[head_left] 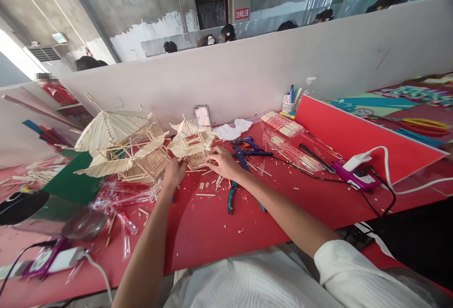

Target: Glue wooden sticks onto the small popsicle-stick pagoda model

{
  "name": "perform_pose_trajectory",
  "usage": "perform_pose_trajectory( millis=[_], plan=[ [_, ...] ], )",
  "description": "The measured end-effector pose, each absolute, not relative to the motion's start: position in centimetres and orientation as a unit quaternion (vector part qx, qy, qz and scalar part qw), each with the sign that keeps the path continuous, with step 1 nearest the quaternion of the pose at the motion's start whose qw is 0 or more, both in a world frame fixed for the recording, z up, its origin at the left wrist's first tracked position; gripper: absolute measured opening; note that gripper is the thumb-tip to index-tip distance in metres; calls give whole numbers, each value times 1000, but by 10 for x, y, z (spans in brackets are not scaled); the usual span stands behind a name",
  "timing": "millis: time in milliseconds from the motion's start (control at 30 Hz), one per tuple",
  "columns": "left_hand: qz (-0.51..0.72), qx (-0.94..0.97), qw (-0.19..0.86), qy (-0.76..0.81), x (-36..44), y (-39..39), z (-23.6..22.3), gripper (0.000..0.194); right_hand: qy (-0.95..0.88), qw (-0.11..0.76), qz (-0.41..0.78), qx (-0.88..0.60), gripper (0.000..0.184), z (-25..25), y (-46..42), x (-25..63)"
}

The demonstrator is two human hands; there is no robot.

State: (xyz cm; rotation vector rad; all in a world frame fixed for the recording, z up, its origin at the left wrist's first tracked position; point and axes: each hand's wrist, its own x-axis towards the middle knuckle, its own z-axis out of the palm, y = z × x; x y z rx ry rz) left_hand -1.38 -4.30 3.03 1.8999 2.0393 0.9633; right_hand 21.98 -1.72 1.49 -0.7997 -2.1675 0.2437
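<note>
White sleeve (pixel 354 275) nearest — right hand (pixel 222 161), left hand (pixel 173 172), fingers curled, touch stick model (pixel 191 146)

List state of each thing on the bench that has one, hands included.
left hand: fingers bent, touching small stick model
right hand: fingers curled on small stick model
small stick model: upright, unfinished
large stick model: standing on green board
pliers: lying flat on red table, untouched
glue gun: lying down, cord attached
loose sticks: scattered by the hands
</note>
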Motion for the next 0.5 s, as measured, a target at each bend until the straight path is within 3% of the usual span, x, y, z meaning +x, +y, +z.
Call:
perform_pose_trajectory(
  millis=[133, 333, 500],
  plan=[
    [277, 650, 75, 704, -16, -47, 38, 44, -854, 398, 98, -321, 5, 15, -17, 219],
    [78, 714, 68, 692, -26, -67, 65, 32, -851, 403, 87, -326, 3, 12, -15, 218],
    [60, 785, 73, 613, -4, -85, 81, 32, -853, 400, 62, -330, 3, 11, -16, 218]
  ],
)
